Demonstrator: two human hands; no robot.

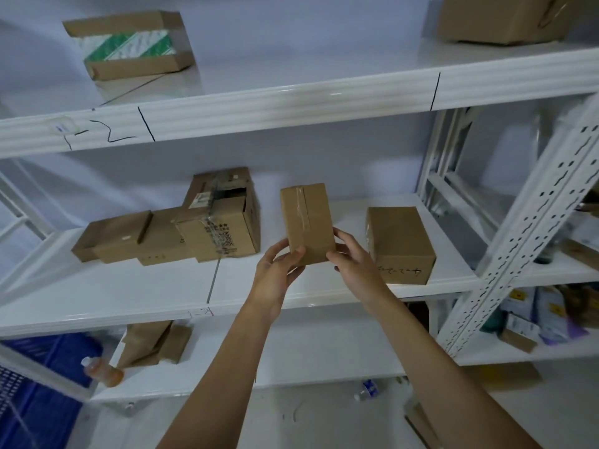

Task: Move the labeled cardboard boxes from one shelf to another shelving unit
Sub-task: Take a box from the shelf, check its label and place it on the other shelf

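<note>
Here both hands grip one small taped box [307, 222] over the middle shelf [162, 296]: left hand [275, 270] clamped on its lower left edge, right hand [353, 257] clamped on its lower right. Box stands upright, tilted slightly. Just right sits a box with writing [400, 244]; left, a cluster of boxes [168, 234]. A green-taped box [129, 43] rests on the top shelf [291, 102].
</note>
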